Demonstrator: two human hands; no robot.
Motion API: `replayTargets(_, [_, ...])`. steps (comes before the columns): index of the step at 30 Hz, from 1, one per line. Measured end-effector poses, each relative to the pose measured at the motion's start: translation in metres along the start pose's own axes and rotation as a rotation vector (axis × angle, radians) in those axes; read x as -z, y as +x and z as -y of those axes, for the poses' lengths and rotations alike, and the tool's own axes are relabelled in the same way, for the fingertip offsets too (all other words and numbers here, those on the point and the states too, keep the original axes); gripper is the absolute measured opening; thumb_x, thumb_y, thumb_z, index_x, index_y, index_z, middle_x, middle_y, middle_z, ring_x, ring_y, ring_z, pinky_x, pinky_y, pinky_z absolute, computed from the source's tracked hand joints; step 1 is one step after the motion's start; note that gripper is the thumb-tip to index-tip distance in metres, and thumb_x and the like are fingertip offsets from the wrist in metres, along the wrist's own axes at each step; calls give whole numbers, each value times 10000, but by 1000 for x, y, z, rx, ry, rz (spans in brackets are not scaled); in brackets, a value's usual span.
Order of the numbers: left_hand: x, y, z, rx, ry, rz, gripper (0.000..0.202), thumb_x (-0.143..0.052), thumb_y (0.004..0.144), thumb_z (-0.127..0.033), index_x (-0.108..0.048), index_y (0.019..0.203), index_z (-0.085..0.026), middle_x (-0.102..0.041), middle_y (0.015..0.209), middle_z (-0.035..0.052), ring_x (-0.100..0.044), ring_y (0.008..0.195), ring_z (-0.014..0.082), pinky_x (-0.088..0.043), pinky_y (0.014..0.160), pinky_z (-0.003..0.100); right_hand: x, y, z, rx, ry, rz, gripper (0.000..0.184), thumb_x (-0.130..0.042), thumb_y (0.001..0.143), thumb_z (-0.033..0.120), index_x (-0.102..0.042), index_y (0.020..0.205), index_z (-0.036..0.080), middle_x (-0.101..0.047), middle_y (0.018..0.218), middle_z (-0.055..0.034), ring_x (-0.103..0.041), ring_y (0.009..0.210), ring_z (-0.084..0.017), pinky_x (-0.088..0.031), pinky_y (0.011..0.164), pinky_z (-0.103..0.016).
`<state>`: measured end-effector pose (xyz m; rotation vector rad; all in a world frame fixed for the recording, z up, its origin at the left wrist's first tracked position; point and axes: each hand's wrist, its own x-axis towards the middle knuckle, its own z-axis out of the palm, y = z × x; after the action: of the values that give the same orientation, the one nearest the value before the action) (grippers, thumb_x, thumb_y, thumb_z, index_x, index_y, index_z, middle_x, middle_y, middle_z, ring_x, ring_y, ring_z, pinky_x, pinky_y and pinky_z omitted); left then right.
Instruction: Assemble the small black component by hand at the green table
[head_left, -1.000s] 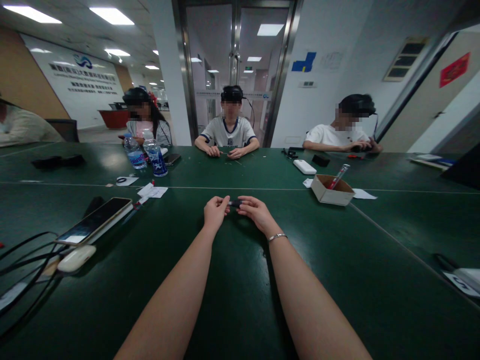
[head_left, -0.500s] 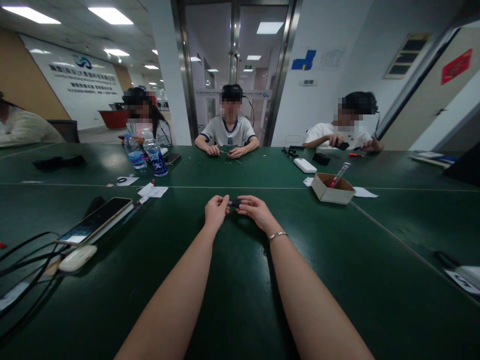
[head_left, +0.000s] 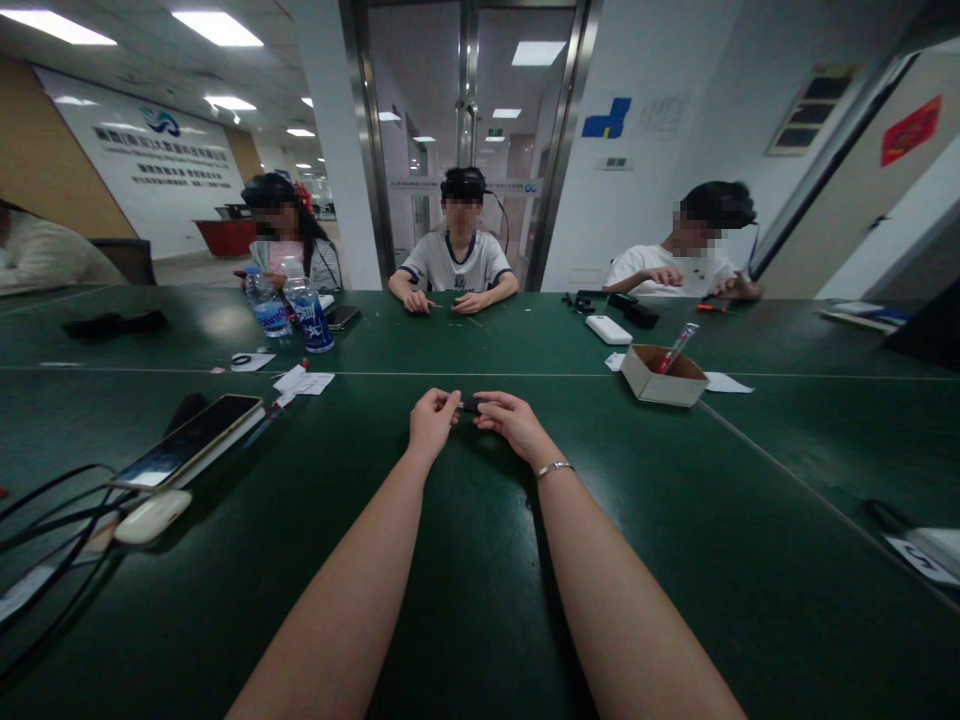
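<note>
A small black object (head_left: 472, 406) with a lighter, metallic-looking end spans the space between my two hands over the green table. Its kind is too small to make out. My left hand (head_left: 433, 422) pinches the lighter end between thumb and fingers. On the other end, the fingers of my right hand (head_left: 513, 424) are closed round the dark part, hiding some of it. A silver bracelet (head_left: 556, 468) circles my right wrist.
The green table (head_left: 480, 580) holds a phone (head_left: 191, 440), a white case (head_left: 154, 516) and black cables at left. Two bottles (head_left: 307, 310) stand farther back. An open box (head_left: 663, 378) with a red-and-clear tube sits at right. Several people sit across the table.
My hands keep nearly the same hold on the small black object. The person at far right has let go of a black item, now lying on the table; the view has shifted slightly.
</note>
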<state>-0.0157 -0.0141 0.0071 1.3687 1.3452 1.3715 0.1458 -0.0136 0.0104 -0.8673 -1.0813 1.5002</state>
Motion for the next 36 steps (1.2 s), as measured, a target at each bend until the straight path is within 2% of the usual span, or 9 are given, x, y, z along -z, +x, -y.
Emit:
replayTargets(8, [-3,0,-1,-52,-122,47,245,-638,781,-321,-560,967,-182,-638,973,65,-630,822,154,-494,599,209,0,3,-2,-4,7,-66,281,-824,695,313,-682,842,119,-655,634,-59,-622,566,-136,-524,513,-212])
replayTargets(13, [-3,3,0,67,-64,55,244,-514,869,-361,-545,1018,-171,-597,777,32,-557,572,104,-401,460,170,1,3,-3,-3,13,-59,285,-821,695,316,-679,841,117,-647,632,-53,-607,559,-121,-507,509,-199])
replayTargets(18, [-2,4,3,-60,-50,83,300,-621,758,-234,-552,1046,-192,-591,1029,66,-594,821,145,-454,571,191,1,2,-2,-3,10,-50,286,-824,682,301,-694,863,121,-646,647,-43,-608,573,-123,-501,506,-202])
replayTargets(22, [-4,4,6,8,-2,124,265,-503,859,-339,-549,1066,-182,-580,809,32,-550,643,125,-419,549,214,1,2,-2,5,20,-45,289,-830,670,283,-698,866,117,-649,634,-45,-609,572,-124,-503,518,-202])
replayTargets(25, [-4,5,7,-95,23,117,285,-569,801,-245,-562,1082,-194,-568,856,23,-547,714,116,-438,653,219,1,2,-2,4,21,-34,281,-829,673,266,-699,872,116,-658,642,-46,-612,567,-120,-499,512,-192])
replayTargets(30, [-3,3,6,0,20,145,249,-470,874,-279,-549,1089,-180,-537,756,9,-504,625,119,-443,637,249,2,3,-1,-13,10,-40,229,-808,706,228,-698,870,113,-658,632,-46,-620,565,-121,-509,520,-190])
replayTargets(32, [-4,2,6,-59,46,128,349,-564,790,-177,-522,1137,-185,-540,838,16,-522,696,118,-463,711,258,2,3,-1,-14,12,-41,200,-788,729,212,-697,874,108,-655,629,-46,-623,568,-122,-512,525,-189])
replayTargets(34, [-7,0,7,-98,47,108,601,-628,676,-74,-453,1234,-209,-516,1022,42,-538,785,116,-476,783,271,3,3,-1,-12,25,-41,171,-761,755,195,-695,884,105,-654,631,-48,-628,576,-124,-513,529,-186])
replayTargets(36, [-8,1,6,-59,51,86,704,-629,665,-60,-383,1303,-230,-461,1151,77,-548,823,120,-488,808,293,3,3,-1,-15,43,-45,146,-743,771,177,-692,887,104,-655,636,-51,-631,580,-124,-514,532,-184])
